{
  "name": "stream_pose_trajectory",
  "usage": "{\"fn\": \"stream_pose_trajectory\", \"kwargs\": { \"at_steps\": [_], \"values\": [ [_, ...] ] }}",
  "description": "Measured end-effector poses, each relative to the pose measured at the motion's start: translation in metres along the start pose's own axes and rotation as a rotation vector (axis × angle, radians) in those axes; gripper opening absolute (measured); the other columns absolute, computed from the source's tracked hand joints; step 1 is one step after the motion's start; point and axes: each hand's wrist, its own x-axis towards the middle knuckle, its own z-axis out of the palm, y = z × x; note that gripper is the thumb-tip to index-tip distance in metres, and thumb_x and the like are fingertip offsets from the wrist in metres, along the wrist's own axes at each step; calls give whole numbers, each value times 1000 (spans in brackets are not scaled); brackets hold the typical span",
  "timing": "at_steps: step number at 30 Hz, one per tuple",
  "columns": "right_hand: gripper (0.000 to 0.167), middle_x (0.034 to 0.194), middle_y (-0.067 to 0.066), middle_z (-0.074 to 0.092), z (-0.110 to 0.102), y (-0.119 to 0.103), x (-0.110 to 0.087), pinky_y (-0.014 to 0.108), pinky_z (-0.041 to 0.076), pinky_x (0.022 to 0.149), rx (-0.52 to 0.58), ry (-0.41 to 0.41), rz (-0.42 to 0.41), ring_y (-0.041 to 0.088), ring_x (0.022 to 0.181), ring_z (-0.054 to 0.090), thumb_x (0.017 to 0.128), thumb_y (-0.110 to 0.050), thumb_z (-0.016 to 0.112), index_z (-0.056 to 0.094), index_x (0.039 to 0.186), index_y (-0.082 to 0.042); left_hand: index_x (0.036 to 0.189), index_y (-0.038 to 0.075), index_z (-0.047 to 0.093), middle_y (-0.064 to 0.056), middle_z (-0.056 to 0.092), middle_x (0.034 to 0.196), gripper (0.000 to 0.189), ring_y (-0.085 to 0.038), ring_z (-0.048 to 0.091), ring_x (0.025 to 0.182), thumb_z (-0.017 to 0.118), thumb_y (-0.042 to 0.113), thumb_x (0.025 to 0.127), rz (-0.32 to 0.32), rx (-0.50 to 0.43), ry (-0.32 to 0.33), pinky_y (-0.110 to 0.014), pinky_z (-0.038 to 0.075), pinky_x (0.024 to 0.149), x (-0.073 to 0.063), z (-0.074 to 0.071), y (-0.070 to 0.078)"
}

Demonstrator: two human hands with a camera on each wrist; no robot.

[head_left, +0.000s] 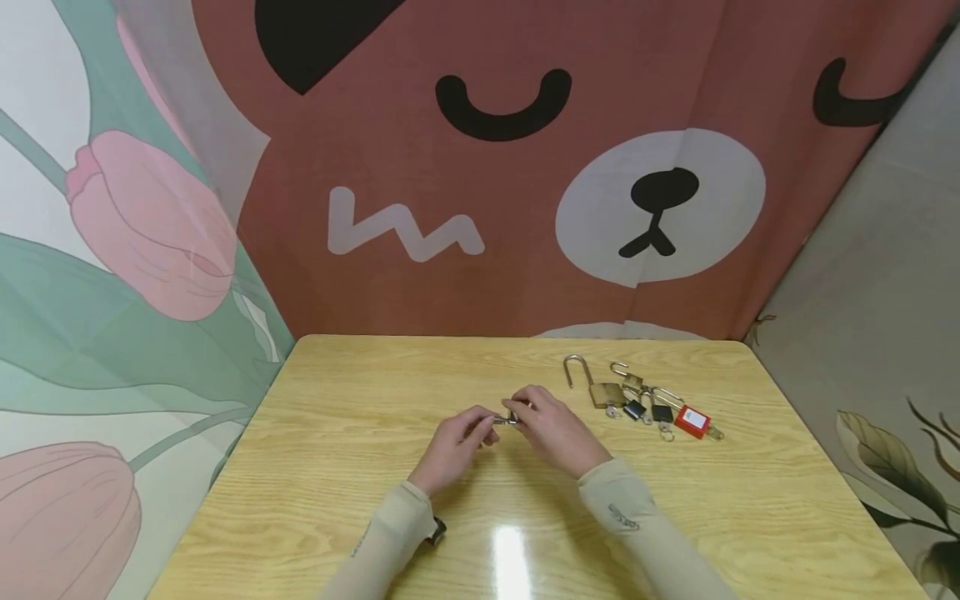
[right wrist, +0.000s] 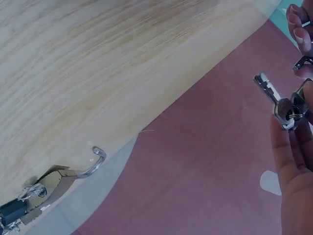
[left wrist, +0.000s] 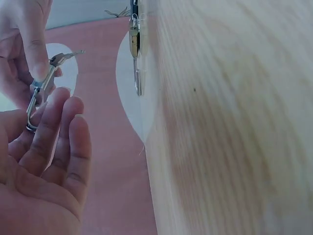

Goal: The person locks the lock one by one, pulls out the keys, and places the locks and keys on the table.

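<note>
Over the middle of the table, both hands meet at a small padlock [head_left: 513, 417] with a silver shackle [left wrist: 32, 105]. My left hand [head_left: 455, 446] pinches the shackle's curved end between thumb and fingers, its other fingers loosely bent. On the body side, my right hand [head_left: 551, 427] grips the lock, and its fingers hide much of the body. Small silver keys [right wrist: 282, 105] on a ring stick out from the right hand's fingers. In the left wrist view a key [left wrist: 61, 58] points away from the lock body.
To the right on the wooden table [head_left: 337, 383] lies a group of padlocks: a large brass one [head_left: 607, 395] with its long shackle open, a smaller brass one [head_left: 633, 382], black ones [head_left: 662, 413] and a red one [head_left: 692, 422], several with keys. A printed curtain [head_left: 420, 292] hangs behind.
</note>
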Motion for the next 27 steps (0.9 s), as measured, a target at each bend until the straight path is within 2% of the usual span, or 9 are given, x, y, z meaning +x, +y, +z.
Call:
{"fn": "stream_pose_trajectory", "kwargs": {
  "at_steps": [2,6,10,14,17,21,24,27],
  "values": [
    [38,119,7,63,0,1,0,26,60,89,18,7,-4,19,109,65,92,-2,77,69,129,-5,119,9,70,-4,74,94,33,-33,71,93,47,32,112,5,-7,12,-29,58,81,1,0,0],
    [40,119,6,64,1,2,-1,26,60,87,84,33,3,18,106,65,92,-1,77,68,131,-5,115,17,71,-1,74,98,29,-29,71,96,49,34,111,11,-4,49,-29,58,81,2,0,1],
    [42,119,6,64,2,2,-2,26,60,86,157,74,25,17,104,66,91,-1,78,68,132,-4,115,21,71,-7,75,107,25,-32,70,102,50,33,110,22,-49,83,-32,60,85,3,1,3],
    [43,120,7,65,3,0,-1,25,60,85,214,105,48,17,101,67,91,-1,78,67,132,-1,116,18,71,-10,74,112,22,-40,68,106,53,28,110,33,-140,106,-37,61,88,4,2,6],
    [43,120,8,65,4,-1,-1,24,60,86,249,105,58,17,101,68,91,0,77,66,132,1,116,13,72,-9,73,112,19,-41,68,104,56,20,109,39,-219,109,-35,61,87,4,2,6],
    [45,121,8,66,3,-3,-3,26,61,88,288,101,76,18,102,69,90,0,78,65,133,1,120,4,68,-16,71,111,19,-35,70,100,57,11,107,23,-336,87,-31,60,88,2,3,3],
    [46,120,7,67,2,-3,-4,29,61,88,326,115,87,19,102,70,89,0,79,66,133,0,129,1,61,-23,70,111,24,-27,71,99,56,8,107,-1,-416,65,-31,61,90,0,3,1],
    [45,120,6,69,1,-1,-5,32,61,88,378,127,100,19,103,70,89,-3,80,67,133,-3,130,-2,56,-28,69,111,26,-21,72,98,56,8,107,-14,-474,49,-34,61,92,-1,3,-1]
  ]
}}
